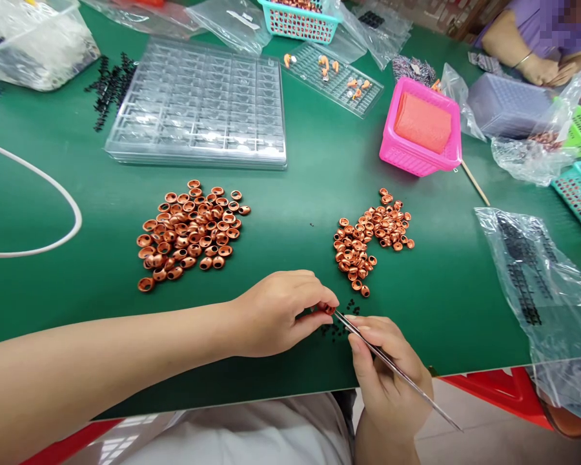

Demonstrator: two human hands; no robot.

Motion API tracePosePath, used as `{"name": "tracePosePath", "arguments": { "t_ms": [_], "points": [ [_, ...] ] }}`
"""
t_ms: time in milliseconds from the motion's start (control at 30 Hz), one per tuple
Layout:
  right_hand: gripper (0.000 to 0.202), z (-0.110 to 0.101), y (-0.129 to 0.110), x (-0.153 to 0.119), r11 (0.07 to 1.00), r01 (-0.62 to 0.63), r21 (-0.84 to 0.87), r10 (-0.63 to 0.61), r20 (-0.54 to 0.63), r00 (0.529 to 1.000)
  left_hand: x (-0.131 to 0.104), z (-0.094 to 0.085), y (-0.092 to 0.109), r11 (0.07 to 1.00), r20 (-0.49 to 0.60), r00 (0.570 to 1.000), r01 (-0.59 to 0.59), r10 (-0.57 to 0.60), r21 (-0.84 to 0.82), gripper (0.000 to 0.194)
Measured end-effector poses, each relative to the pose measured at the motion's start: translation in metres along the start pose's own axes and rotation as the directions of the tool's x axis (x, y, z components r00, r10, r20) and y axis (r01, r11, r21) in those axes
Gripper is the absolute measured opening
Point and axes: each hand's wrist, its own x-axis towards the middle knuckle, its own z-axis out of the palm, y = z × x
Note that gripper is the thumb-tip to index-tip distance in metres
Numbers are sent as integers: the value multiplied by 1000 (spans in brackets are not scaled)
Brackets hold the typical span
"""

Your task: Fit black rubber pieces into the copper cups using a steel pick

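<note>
Between the thumb and fingers of my left hand is a small copper-coloured cup-shaped part, mostly covered by the fingertips. My right hand grips metal tweezers, whose tips touch or nearly touch that part. Tiny black pieces lie scattered on the green table just under both hands. A large pile of copper-coloured cup parts spreads out beyond my left forearm. Another pile of copper-coloured parts, looking smaller, sits beyond my right hand.
Stacked clear plastic trays stand at the back. A pink basket holds an orange-red sponge-like block. A plastic bag of black parts lies on the right. A white cable loops at left. A person's arms rest at far right.
</note>
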Motion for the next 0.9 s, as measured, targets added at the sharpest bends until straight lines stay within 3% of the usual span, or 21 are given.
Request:
{"name": "tracePosePath", "arguments": {
  "t_ms": [267,567,900],
  "points": [
    [29,-1,0,2,1000,31,-5,-31,37,999,-1,2,-2,1000,-3,1000,1,-1,2,8],
    [28,1,-1,-2,1000,11,19,-10,-56,998,0,1,-1,1000,15,1000,2,-2,2,8],
    [30,-1,-3,0,1000,30,-7,-30,8,1000,-2,3,-5,1000,9,1000,-14,14,12,9]
  ]
}}
